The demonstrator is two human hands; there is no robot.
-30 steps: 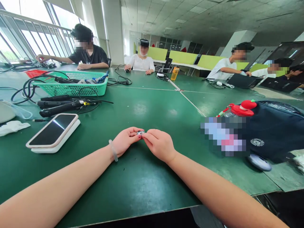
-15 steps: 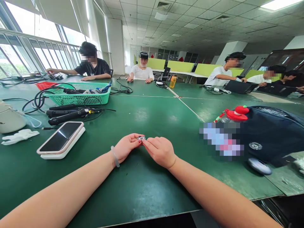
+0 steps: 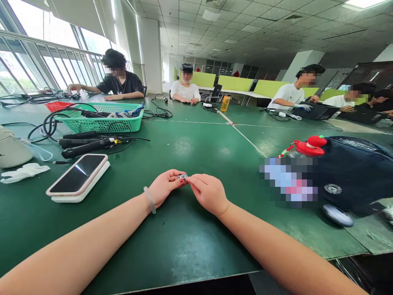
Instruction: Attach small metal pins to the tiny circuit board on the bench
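Between thumb and fingers, my left hand pinches a small silvery piece with dark marks; it is too small to name. A pale bangle circles that wrist. From the other side my right hand meets it, fingertips pressed together at the piece's right end. Both hands are held just above the green table. Part of the piece is hidden by the fingers.
On the left lie a phone on a white box, black handheld devices with cables and a green basket. A dark bag and a computer mouse lie right. Several people sit around the table.
The small piece is turned slightly and shows more of its face between my fingertips. My right hand has shifted a little to the right. The view has tilted slightly.
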